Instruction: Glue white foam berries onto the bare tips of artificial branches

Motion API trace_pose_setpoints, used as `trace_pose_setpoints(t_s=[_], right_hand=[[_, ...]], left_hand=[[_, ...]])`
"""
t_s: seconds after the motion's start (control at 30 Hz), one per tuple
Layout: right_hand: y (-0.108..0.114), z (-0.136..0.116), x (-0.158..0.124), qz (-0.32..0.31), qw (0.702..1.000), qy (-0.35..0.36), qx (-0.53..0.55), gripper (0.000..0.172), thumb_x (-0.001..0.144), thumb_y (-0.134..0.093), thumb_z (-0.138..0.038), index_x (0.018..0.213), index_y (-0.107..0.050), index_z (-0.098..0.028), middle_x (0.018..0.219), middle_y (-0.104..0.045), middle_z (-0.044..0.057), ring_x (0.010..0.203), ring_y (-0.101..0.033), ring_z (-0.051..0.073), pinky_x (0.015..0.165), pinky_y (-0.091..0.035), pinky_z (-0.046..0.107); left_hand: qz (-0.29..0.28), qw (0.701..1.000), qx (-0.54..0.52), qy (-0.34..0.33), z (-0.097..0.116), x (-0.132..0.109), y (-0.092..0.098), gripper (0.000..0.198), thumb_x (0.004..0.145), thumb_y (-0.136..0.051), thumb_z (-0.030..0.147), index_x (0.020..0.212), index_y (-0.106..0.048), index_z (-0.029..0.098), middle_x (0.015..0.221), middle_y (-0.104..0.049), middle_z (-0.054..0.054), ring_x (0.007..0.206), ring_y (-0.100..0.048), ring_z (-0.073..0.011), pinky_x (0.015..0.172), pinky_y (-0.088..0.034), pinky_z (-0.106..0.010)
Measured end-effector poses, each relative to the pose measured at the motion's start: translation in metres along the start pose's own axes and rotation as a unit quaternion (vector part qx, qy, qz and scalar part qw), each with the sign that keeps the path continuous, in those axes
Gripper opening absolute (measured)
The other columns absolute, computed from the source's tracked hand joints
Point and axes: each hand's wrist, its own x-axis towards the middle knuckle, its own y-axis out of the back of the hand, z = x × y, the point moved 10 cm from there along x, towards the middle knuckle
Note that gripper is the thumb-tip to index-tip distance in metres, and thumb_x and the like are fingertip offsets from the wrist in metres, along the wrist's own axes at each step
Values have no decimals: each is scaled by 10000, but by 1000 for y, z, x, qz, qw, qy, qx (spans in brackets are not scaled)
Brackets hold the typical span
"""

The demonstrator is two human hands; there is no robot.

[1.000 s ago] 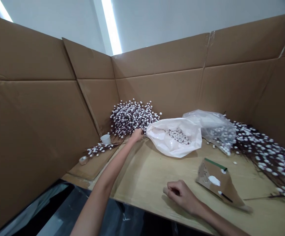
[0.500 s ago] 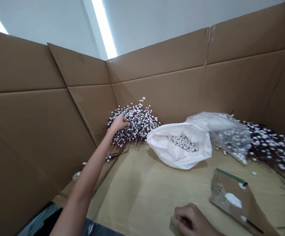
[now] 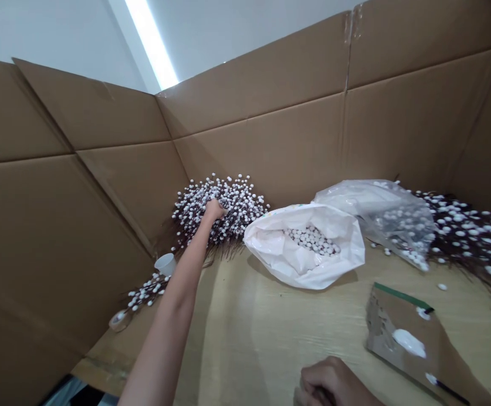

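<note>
My left hand (image 3: 214, 210) reaches far into the back left corner, its fingers closed in the pile of dark twigs with white beads (image 3: 224, 206). My right hand (image 3: 334, 386) rests curled in a fist on the wooden table (image 3: 249, 332) at the bottom edge; whether it holds anything is hidden. A white plastic bag (image 3: 305, 248) lies open between them, with loose white beads inside.
Cardboard walls (image 3: 271, 129) enclose the table on all sides. A clear plastic bag (image 3: 389, 214) and more beaded twigs (image 3: 474, 237) lie at the right. A cardboard piece (image 3: 415, 344) with white blobs lies near my right hand. A small white cup (image 3: 165, 264) and tape roll (image 3: 119, 321) sit at the left.
My left hand moved from the near edge of the twig pile up into it, then settled gripping there. The view swung left and down; my right hand stayed put.
</note>
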Motion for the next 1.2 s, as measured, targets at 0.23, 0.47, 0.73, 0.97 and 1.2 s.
trace_pose_setpoints(t_s=[0.23, 0.47, 0.73, 0.97, 1.2], right_hand=[[0, 8, 2, 11, 998, -11, -56, 301, 742, -489, -253, 505, -314, -193, 466, -339, -51, 459, -308, 60, 452, -225, 209], [3, -1, -1, 19, 996, -19, -87, 280, 734, -477, -235, 512, -311, -189, 482, -347, -47, 470, -333, 63, 462, -233, 207], [5, -4, -1, 22, 996, -7, -89, 235, 701, -489, -181, 518, -342, -184, 477, -354, -53, 463, -343, 58, 458, -235, 195], [3, 2, 4, 14, 997, 3, -82, 270, 736, -512, -234, 522, -357, -181, 464, -354, -56, 449, -359, 52, 450, -252, 166], [3, 5, 6, 14, 997, 18, -76, 249, 747, -516, -248, 539, -396, -182, 476, -385, -52, 451, -377, 54, 462, -267, 168]], left_hand=[[48, 999, -2, 1, 1, 2, 12, 270, 789, -651, 328, 671, -676, 86, 714, -689, -96, 741, -639, -204, 704, -486, -265], [121, 991, 6, -51, 7, -11, 31, 252, 744, -657, 324, 817, -718, 91, 822, -715, -138, 803, -650, -244, 731, -471, -289], [125, 976, 55, -169, 45, -17, 21, 346, 858, -490, 223, 1175, -593, 134, 1224, -626, -148, 1157, -560, -255, 973, -405, -302], [76, 974, 67, -202, 54, -4, 1, 500, 934, -310, 488, 1172, -562, 128, 1254, -608, -166, 1161, -565, -263, 963, -409, -320], [57, 983, 53, -168, 48, 9, -8, 671, 889, -245, 624, 1102, -590, 89, 1189, -632, -221, 1118, -592, -302, 927, -421, -348]])
